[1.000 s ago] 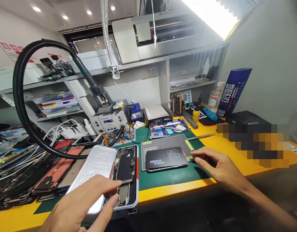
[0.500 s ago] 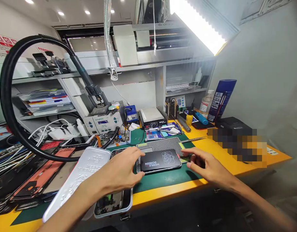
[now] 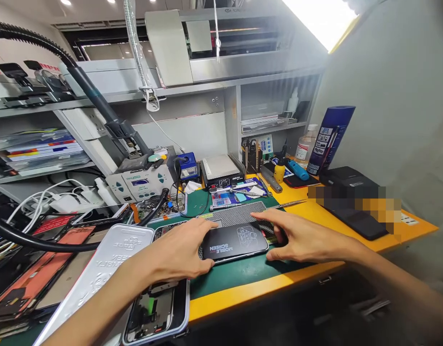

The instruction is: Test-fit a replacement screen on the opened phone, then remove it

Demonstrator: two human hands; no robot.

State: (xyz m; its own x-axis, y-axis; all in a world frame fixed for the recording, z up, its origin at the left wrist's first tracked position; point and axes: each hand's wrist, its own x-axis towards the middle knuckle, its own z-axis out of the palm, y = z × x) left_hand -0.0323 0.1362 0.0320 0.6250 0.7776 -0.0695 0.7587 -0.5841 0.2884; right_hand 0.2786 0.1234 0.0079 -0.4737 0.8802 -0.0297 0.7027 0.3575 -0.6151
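A black phone screen printed "MOBILE SCREEN" lies over a grey perforated mat on the green work mat. My left hand grips its left end, thumb at the near corner and fingers at the far one. Around the right end, my right hand is open, thumb and fingers spread; contact there is unclear. Under my left forearm is a pale-rimmed case with an opened phone in it. A silver embossed lid leans beside it.
Stacked phone parts and white cables crowd the left. Behind are a soldering station, a parts tray and a flat heating plate. A black case and a blue box stand right.
My right hand has moved left and closer around the screen's right end. My left hand stays at the left end. The camera view has shifted.
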